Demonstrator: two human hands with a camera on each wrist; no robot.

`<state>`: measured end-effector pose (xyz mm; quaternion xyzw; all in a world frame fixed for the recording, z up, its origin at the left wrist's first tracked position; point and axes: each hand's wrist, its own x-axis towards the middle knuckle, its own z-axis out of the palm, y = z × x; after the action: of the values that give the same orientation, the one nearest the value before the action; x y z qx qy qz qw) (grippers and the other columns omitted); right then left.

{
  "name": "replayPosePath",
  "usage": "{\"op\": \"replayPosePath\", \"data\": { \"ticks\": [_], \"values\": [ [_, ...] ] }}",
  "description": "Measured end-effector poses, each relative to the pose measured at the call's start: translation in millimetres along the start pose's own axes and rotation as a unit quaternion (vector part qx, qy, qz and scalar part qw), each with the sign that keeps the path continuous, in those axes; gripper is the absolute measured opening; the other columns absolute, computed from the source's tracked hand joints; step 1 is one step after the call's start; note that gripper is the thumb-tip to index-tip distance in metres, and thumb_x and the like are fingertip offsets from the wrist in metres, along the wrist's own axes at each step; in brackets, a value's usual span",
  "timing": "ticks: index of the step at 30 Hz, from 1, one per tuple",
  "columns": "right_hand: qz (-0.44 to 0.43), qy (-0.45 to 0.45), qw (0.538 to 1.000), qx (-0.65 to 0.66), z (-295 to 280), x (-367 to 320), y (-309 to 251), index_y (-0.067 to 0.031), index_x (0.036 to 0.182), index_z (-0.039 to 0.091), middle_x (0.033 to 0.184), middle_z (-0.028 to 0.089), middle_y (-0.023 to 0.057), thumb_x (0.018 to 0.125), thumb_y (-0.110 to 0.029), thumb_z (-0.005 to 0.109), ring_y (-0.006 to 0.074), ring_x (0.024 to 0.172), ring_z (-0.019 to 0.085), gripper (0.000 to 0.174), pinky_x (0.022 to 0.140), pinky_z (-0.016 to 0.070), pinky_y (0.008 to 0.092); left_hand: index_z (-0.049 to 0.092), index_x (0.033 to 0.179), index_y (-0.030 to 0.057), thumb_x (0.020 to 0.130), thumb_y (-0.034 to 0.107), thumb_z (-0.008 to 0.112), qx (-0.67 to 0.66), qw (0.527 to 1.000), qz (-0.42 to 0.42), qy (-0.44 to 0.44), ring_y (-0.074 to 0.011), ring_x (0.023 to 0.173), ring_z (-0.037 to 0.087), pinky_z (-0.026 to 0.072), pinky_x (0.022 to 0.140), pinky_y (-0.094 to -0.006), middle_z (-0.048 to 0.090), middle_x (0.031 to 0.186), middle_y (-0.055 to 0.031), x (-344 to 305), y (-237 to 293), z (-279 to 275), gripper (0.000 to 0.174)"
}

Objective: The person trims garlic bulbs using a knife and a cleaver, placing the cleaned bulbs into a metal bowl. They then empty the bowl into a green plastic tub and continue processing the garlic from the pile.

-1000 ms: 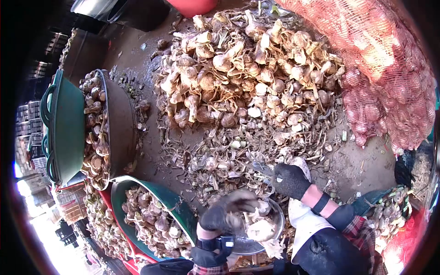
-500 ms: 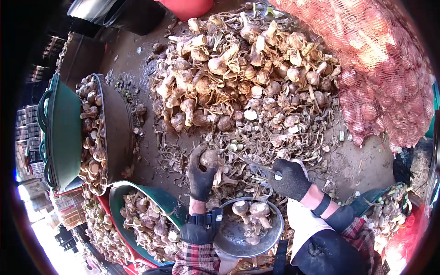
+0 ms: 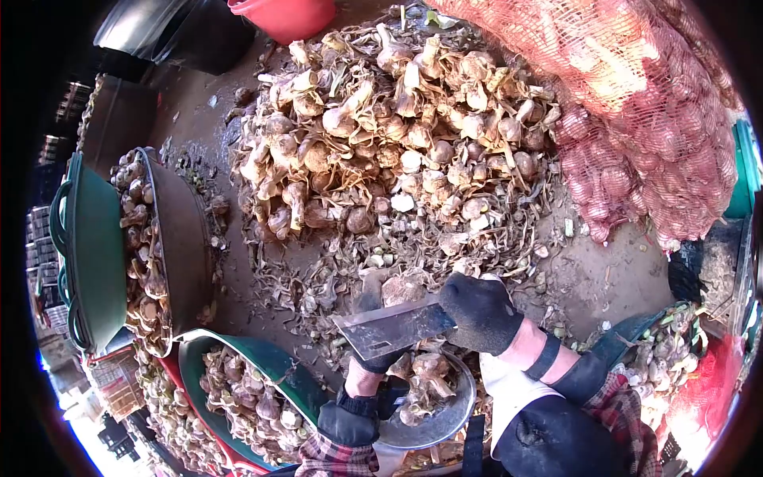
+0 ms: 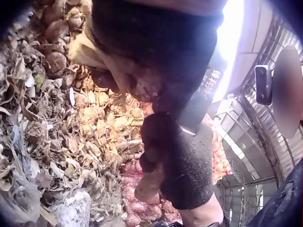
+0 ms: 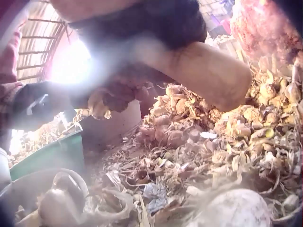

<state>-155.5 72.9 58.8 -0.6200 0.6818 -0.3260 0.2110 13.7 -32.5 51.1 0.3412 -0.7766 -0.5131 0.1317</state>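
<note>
My right hand (image 3: 481,314), in a dark glove, grips a cleaver (image 3: 393,326) whose broad blade points left across my left hand (image 3: 381,362). Behind the blade the gloved left hand holds a garlic bulb (image 3: 403,290), and the blade hides much of that hand. In the left wrist view the bulb (image 4: 139,85) is in the left fingers, with the blade (image 4: 203,99) close beside it. Below both hands is a metal bowl (image 3: 469,397) with several trimmed garlic bulbs (image 3: 429,370) inside.
A large heap of garlic (image 3: 397,119) lies ahead, with loose skins and stalks (image 3: 381,258) before it. Red net sacks (image 3: 636,119) stand at the right. At the left are a green tub (image 3: 262,358) and a brown tub (image 3: 183,246), both holding garlic.
My left hand reached forward from the bowl, took a garlic bulb and drew it back toward the right hand. The cleaver has swung leftward over the left hand. Several bulbs now show in the bowl.
</note>
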Motion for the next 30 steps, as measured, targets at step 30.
{"op": "replayPosePath", "data": {
  "ticks": [30],
  "values": [
    [0.158, 0.177, 0.958, 0.161, 40.1, -8.2, 15.7, -0.0054, 0.077, 0.056, 0.067, 0.057, 0.0165, 0.074, -0.017, 0.069, 0.0368, 0.063, 0.060, 0.017, 0.052, 0.0474, 0.0406, 0.051, 0.108, -0.0008, 0.087, 0.016, 0.060, -0.732, 0.618, -0.196, 0.208, -0.0283, 0.104, 0.057, 0.0471, 0.097, -0.0449, 0.057, 0.107, -0.0141, 1.3, 36.5, 32.9, 0.029]
  ]
}}
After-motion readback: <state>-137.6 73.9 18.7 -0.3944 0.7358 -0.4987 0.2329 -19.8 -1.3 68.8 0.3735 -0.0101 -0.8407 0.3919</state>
